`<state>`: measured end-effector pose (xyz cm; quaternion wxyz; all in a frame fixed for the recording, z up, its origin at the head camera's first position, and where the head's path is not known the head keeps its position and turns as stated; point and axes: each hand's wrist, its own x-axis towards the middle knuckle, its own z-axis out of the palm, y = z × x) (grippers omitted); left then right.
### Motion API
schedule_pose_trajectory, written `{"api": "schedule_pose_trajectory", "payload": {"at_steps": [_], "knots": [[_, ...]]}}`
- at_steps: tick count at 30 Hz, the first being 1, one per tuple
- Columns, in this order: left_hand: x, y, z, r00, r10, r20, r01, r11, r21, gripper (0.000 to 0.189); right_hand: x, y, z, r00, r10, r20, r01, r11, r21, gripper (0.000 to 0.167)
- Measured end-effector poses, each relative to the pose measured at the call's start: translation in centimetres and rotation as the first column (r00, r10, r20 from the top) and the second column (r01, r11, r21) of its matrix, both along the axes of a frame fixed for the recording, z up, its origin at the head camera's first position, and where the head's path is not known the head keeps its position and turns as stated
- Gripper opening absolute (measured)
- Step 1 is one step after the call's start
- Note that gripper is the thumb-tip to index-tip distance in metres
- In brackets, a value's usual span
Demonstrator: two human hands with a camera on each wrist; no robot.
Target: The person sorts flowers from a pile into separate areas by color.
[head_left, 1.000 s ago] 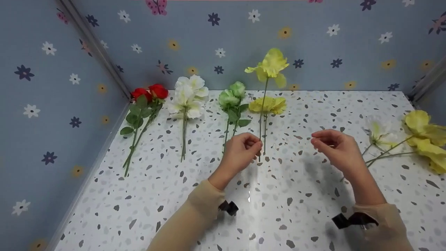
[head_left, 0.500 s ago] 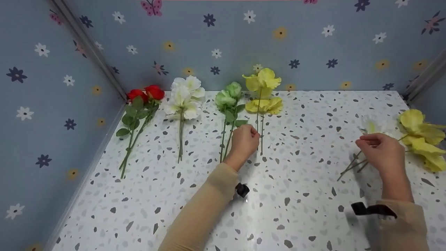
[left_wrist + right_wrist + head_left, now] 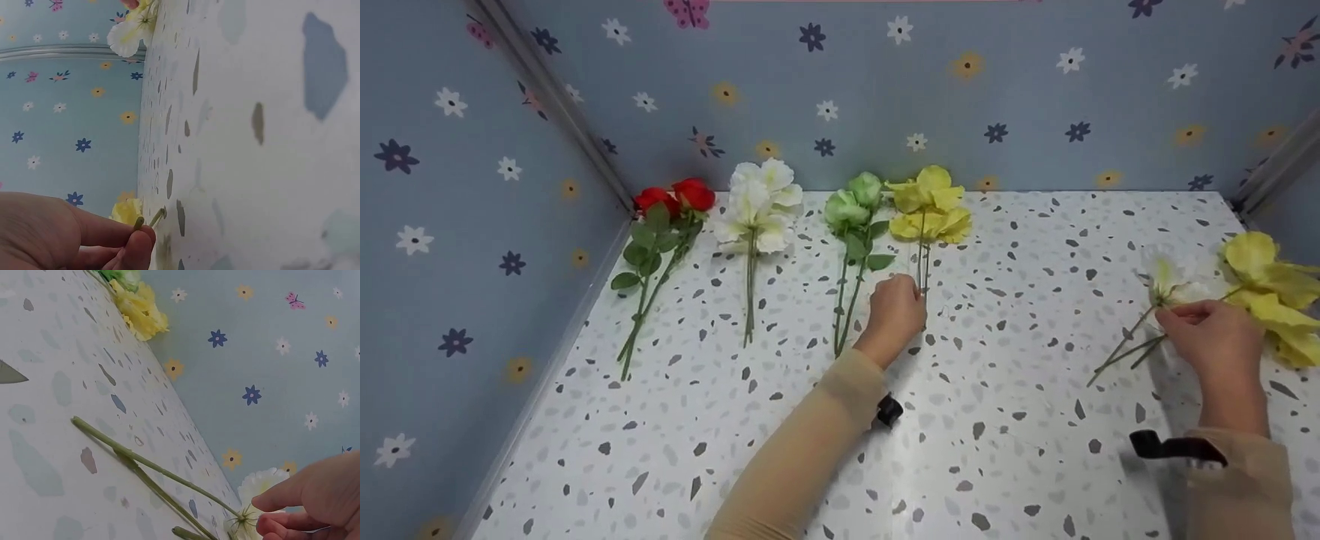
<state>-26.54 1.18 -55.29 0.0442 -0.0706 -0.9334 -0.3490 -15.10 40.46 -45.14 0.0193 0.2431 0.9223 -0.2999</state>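
Note:
My left hand (image 3: 896, 311) pinches the lower stem of a yellow flower (image 3: 928, 189), between thumb and fingertips. Its blossom lies above a second yellow flower (image 3: 932, 225), their stems side by side. In the left wrist view the pinched stem end (image 3: 139, 223) pokes out by the thumb, the other stem end (image 3: 160, 216) just beyond. At the right, my right hand (image 3: 1219, 337) has its fingertips right at the base of a white flower (image 3: 1164, 281). In the right wrist view a gap shows between thumb and fingers beside that white blossom (image 3: 261, 486).
Left of the yellow pair lie two green flowers (image 3: 847, 210), a white bunch (image 3: 757, 214) and two red roses (image 3: 694, 195). More yellow flowers (image 3: 1264, 277) lie at the far right, their stems crossing the white one's. A patterned wall (image 3: 1035, 97) borders the speckled tabletop (image 3: 1020, 465).
My left hand has lowered the yellow flower from upright onto the table beside the other yellow one. My right hand has moved right and down to the white flower.

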Motion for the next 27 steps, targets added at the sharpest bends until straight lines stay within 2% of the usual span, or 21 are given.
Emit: {"api": "schedule_pose_trajectory", "payload": {"at_steps": [3,9,10,13,16,17,18,19,24,25,26,27], "knots": [[0.3,-0.1,0.0,1.0,-0.004,0.006,0.004,1.0,-0.004,0.049,0.0,0.0,-0.2,0.998,-0.048,0.04,0.048,0.999,-0.002,0.057],[0.8,-0.5,0.2,1.0,0.009,-0.008,-0.009,1.0,-0.014,0.047,0.1,0.7,-0.3,0.994,-0.072,0.078,0.072,0.997,-0.005,0.055],[1.4,-0.5,1.0,1.0,0.013,-0.01,-0.014,1.0,-0.02,0.045,0.2,0.8,-0.3,0.993,-0.079,0.086,0.08,0.997,-0.012,0.055],[1.3,-1.0,0.9,1.0,0.01,-0.003,-0.01,1.0,0.0,0.045,0.4,1.0,-0.2,0.989,-0.102,0.11,0.106,0.994,-0.029,0.054],[1.4,-1.5,0.8,1.0,0.008,-0.025,-0.008,1.0,0.007,0.041,0.5,1.0,-0.5,0.987,-0.112,0.116,0.115,0.993,-0.022,0.056],[0.9,-1.7,0.0,1.0,0.004,-0.031,-0.004,1.0,0.017,0.038,0.4,1.1,-0.6,0.987,-0.112,0.115,0.114,0.993,-0.018,0.057],[1.4,-1.9,0.6,0.999,0.002,-0.036,-0.002,1.0,0.014,0.035,0.4,1.1,-0.8,0.988,-0.109,0.113,0.112,0.994,-0.016,0.058],[1.6,-2.0,0.7,0.999,0.001,-0.055,-0.001,1.0,0.009,0.03,0.4,1.1,-0.9,0.988,-0.106,0.109,0.108,0.994,-0.011,0.058],[5.5,-2.9,5.6,0.999,-0.046,-0.024,0.046,0.999,0.002,0.016,0.5,1.5,-1.4,0.989,-0.094,0.114,0.094,0.996,0.005,0.06],[6.1,-3.0,6.1,0.998,-0.054,-0.016,0.054,0.999,0.003,0.015,0.5,1.5,-1.4,0.989,-0.091,0.117,0.091,0.996,0.008,0.06],[7.0,-3.2,7.2,0.998,-0.065,0.006,0.065,0.998,0.008,0.016,0.5,1.6,-1.4,0.988,-0.092,0.121,0.092,0.996,0.005,0.061],[7.5,-3.3,7.6,0.997,-0.07,0.016,0.07,0.998,0.006,0.016,0.5,1.6,-1.3,0.988,-0.092,0.125,0.092,0.996,0.008,0.061]]}}
